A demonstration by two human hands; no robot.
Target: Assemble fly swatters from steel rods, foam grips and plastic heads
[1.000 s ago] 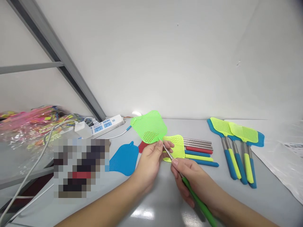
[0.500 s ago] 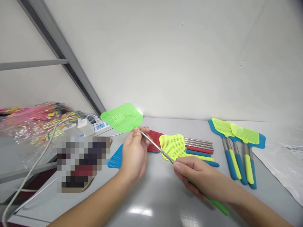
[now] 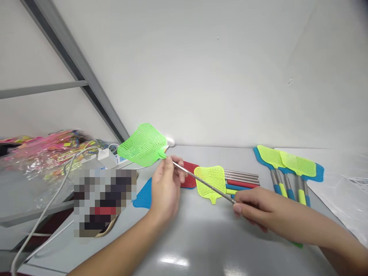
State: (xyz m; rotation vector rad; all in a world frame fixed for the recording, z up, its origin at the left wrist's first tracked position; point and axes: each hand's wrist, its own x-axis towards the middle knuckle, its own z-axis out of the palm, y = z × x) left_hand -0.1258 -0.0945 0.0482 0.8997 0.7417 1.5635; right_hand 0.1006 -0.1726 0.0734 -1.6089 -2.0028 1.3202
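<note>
Your left hand [image 3: 166, 188] is pinching, thumb pressed against fingers, right where the steel shaft [image 3: 201, 180] meets the neck of the green fly swatter [image 3: 142, 145]. Your right hand [image 3: 255, 206] is closed around the far end of that same shaft, with what looks like the green grip [image 3: 297, 244] poking out beneath it. The whole swatter is off the bench [image 3: 201, 245], slanting across in front of you, its mesh head raised on the left, in line with the white power strip [image 3: 122, 161] and its charger [image 3: 107, 155].

The shaft passes low over the yellow swatter head [image 3: 209, 183], which lies between your hands beside the red swatter head [image 3: 188, 174]. The blue swatter head [image 3: 143, 197] sits partly behind your left hand. Just past the yellow head lies a row of steel rods with coloured grips [image 3: 241, 180].

The likeliest trouble is at your left pinch: the neck is a small hold, and a slip could let the head twist or drop. If you swing the shaft down or right, it could catch the yellow head or knock those rods, which look ready to roll. If you swing it left, the head could snag the charger's white cable [image 3: 110, 145].
</note>
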